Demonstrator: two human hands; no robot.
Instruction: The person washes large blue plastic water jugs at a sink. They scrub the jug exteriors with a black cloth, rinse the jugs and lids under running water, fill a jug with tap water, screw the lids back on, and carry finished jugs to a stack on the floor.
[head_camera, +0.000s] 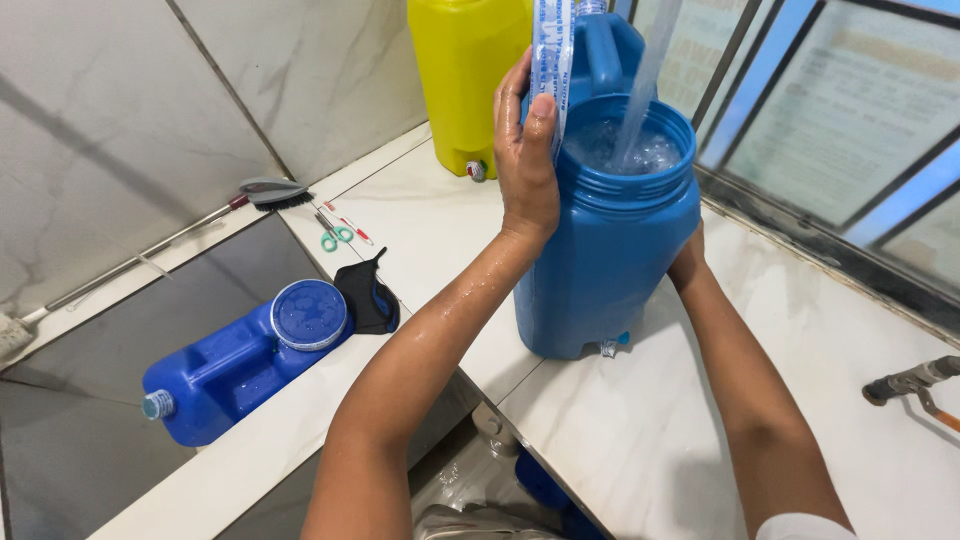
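A blue plastic water canister (610, 250) stands upright on the white marble counter (640, 440), its wide mouth open and nearly full. A stream of water (645, 75) pours into it from above. My left hand (525, 150) rests against the canister's left side near the rim and pinches a clear printed plastic strip (552, 50) that hangs down from above. My right hand (688, 262) is mostly hidden behind the canister's right side, pressed against it. Both forearms are wet.
A yellow canister (465, 70) stands at the back by the tiled wall. A second blue canister (235, 365) lies on its side in the dark sunken basin. Green-handled scissors (335, 235), a brush (272, 190), a black pouch (368, 295) and a spray nozzle (915, 380) lie around.
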